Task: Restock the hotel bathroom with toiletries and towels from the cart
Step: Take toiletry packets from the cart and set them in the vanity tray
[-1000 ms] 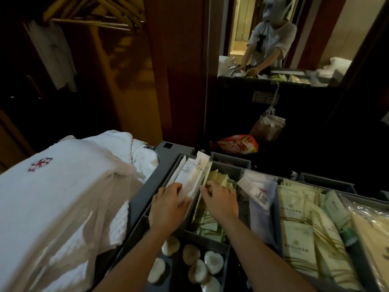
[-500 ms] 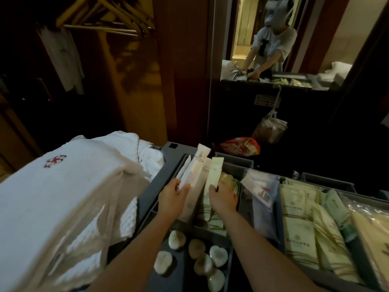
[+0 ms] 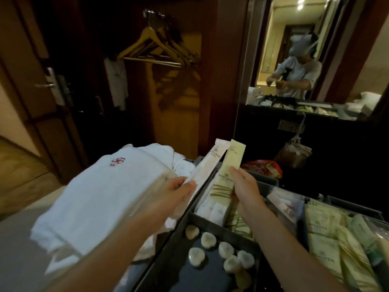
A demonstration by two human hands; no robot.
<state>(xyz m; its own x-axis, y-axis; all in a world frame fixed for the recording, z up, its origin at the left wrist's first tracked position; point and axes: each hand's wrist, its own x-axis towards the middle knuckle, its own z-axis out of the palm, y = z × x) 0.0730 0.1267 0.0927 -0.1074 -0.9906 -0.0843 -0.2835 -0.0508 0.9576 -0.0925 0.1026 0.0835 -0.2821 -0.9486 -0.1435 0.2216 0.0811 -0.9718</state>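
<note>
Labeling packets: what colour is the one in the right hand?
Pale yellow-green packet with darker stripes low down, in right hand; head view.

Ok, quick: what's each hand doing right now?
Left hand: closed on the white sachet.
Right hand: closed on the pale green sachet.

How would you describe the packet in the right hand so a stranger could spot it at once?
Start at the dark grey compartmented cart tray. Above its far compartments, two hands each lift a long flat packet. The right hand holds the pale yellow-green sachet with olive stripes; its neighbour is plain white.
</note>
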